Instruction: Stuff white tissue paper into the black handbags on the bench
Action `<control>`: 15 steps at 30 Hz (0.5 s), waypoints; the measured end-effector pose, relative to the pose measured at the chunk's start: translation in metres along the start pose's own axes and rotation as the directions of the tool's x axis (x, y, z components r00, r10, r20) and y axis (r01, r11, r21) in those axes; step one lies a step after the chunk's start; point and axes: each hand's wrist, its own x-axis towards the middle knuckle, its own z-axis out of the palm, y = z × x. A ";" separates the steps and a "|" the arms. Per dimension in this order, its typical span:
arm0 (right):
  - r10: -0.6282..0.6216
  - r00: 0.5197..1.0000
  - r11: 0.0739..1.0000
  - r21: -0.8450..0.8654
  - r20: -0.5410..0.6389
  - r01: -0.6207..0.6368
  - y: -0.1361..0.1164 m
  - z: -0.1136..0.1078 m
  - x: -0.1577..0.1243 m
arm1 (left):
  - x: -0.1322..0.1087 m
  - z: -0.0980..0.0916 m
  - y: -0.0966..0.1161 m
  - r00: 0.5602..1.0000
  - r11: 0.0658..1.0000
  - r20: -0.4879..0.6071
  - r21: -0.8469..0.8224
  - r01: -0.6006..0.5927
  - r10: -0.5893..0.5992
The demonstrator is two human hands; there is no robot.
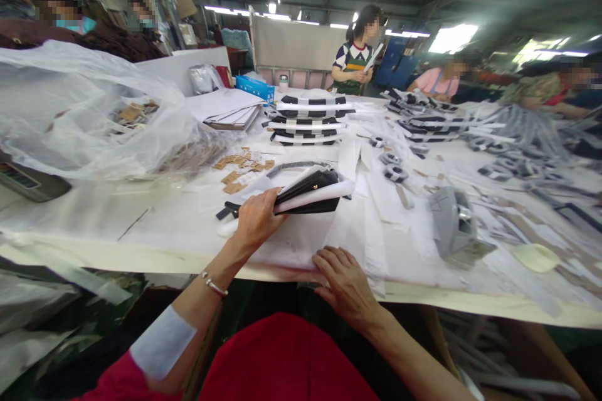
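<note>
My left hand is wrapped round a folded black bag, near its left end. The bag has a small gold-coloured stud, and a white wrapped strip lies along it. A dark grey strap loops up behind the bag. Short black ends and a bit of white stick out to the left of my fingers. My right hand rests on the table's front edge with its fingers spread, apart from the bag and holding nothing.
Stacked black-and-white striped bags stand behind. Brown paper tags lie left of them, near a clear plastic sack. A grey tape dispenser, striped rolls and paper scraps spread rightward. Across the table stands a co-worker.
</note>
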 end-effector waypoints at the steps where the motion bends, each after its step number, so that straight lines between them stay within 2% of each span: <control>1: -0.004 1.000 1.000 -0.023 -0.004 0.004 0.000 0.002 -0.002 | 0.000 0.000 0.000 1.000 1.000 -0.001 -0.001 0.001 -0.001; 5: -0.035 0.993 0.999 -0.035 -0.116 0.031 0.006 0.007 -0.007 | 0.000 -0.002 0.001 1.000 1.000 0.004 -0.001 -0.013 0.013; 9: -0.033 0.984 0.991 0.121 -0.177 0.055 0.013 -0.002 -0.004 | 0.000 -0.002 0.001 1.000 1.000 0.005 -0.002 -0.013 0.013; 15: 0.168 0.966 0.959 0.261 -0.197 -0.114 0.022 -0.004 0.000 | 0.000 -0.001 0.000 1.000 1.000 0.013 -0.005 -0.010 0.010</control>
